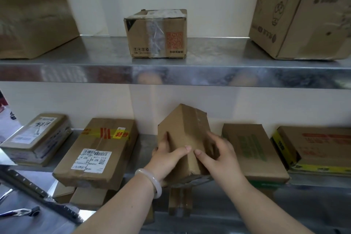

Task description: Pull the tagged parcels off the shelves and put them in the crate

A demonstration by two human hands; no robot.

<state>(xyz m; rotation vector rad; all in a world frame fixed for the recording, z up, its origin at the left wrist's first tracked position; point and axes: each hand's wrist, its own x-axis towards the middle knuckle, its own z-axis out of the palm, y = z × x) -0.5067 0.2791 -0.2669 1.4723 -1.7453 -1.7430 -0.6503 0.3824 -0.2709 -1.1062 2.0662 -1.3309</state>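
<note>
The step in hand is the pull: a small brown box (187,131) is held in both hands at the front edge of the lower shelf (144,144), tipped up on end so its far corner points at the wall. The left hand (167,157), a pale bracelet (152,182) on its wrist, wraps the box's left face with the thumb laid across the near side. The right hand (218,157) clasps the right face, thumb meeting the other near the front corner. No tag shows on the faces in view, so whether this is a tagged parcel cannot be told. The box's lower end seems to rest at or just over the shelf lip.

The next move is probably to draw the box clear of the lip and carry it to the crate, which is not in view. The grip looks firm enough for so small a load.

On the lower shelf, from the left, lie a flat printed parcel (36,138), a taped parcel (96,150) bearing white labels, then the held box, a green-printed box (252,150) just beside the right hand, and a yellow-edged box (313,146). The upper shelf (209,51) carries a large carton (32,19), a middle box (155,34) with orange print, and another tall carton (303,13). Both shelves are shiny steel against a plain pale wall (218,5). More cartons (87,195) sit on a level below, and a perforated metal rail (38,190) crosses the lower left corner.
</note>
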